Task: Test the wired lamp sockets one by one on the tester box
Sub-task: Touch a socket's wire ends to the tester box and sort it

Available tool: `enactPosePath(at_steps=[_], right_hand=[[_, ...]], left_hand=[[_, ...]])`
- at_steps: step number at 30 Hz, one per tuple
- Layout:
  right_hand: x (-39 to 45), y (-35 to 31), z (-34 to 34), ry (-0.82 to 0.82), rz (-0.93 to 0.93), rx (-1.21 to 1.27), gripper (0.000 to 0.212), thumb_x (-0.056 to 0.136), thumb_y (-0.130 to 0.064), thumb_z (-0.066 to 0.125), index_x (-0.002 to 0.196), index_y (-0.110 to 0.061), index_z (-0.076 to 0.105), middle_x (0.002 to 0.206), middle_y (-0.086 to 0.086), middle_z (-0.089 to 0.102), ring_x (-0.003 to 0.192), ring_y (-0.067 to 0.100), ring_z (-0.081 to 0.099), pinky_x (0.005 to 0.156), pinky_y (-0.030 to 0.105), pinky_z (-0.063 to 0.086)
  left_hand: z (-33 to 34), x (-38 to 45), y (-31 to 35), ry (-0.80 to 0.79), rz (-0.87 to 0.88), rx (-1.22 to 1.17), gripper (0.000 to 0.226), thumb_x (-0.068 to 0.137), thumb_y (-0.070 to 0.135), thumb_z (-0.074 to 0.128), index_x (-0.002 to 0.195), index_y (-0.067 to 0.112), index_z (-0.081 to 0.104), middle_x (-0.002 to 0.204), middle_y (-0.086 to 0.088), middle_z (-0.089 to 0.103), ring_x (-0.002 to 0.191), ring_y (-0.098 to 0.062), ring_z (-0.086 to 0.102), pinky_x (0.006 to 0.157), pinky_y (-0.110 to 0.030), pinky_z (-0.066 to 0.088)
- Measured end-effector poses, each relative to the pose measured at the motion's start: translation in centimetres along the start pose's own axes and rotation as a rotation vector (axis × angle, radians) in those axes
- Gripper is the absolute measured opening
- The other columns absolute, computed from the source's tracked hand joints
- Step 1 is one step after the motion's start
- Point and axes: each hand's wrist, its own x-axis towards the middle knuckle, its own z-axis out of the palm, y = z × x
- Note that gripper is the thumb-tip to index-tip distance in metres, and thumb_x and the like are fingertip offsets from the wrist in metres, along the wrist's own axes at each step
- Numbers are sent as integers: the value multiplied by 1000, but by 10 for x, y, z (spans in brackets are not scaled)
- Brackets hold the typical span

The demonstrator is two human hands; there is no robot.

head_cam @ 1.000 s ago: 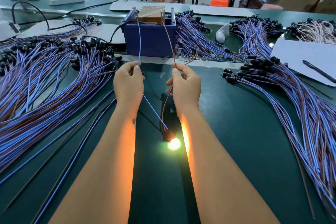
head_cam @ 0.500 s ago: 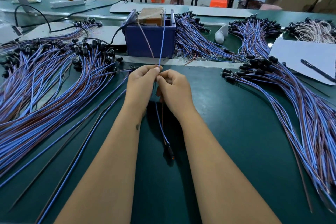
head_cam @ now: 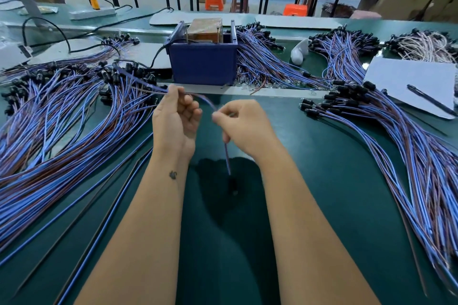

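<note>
Item, one wired lamp socket [head_cam: 233, 187]: hung unlit below the right hand [head_cam: 244, 126], its leads pinched by curled fingers of both hands, left hand [head_cam: 177, 121] included, well short of the tester box [head_cam: 203, 62]; judged between tests, discard pending.

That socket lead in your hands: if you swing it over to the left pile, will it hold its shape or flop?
Likely floppy: the socket lead sags between left hand and right hand and hangs limp below. Probably light, since fingertip pinches carry it. Its black socket dangles at the end, so it may swing and snag the left pile.
</note>
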Motion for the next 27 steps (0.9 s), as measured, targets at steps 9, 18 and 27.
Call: enactPosePath(at_steps=[9, 18, 27], right_hand=[[3, -5, -10, 608, 44, 444, 22, 89, -17, 54, 68, -16, 61, 65, -5, 63, 68, 25, 66, 76, 49, 52], [12, 41, -53, 510, 179, 114, 34, 91, 5, 39, 88, -19, 63, 79, -2, 64, 88, 31, 65, 89, 50, 52], [-4, 57, -151, 462, 329, -447, 37, 79, 1, 48, 84, -28, 70, 106, 7, 72, 107, 31, 60, 99, 43, 45]], left_hand=[[5, -15, -19, -295, 175, 906, 23, 98, 15, 59, 78, 15, 71, 62, 6, 65, 60, -5, 54, 61, -21, 45], [15, -32, -45, -835, 221, 1310, 34, 77, -4, 73, 95, 24, 79, 80, 21, 72, 75, 0, 63, 75, -10, 44], [13, -30, -45, -593, 284, 1373, 41, 79, 4, 65, 74, 44, 69, 72, 29, 67, 69, -1, 62, 73, -22, 51]])
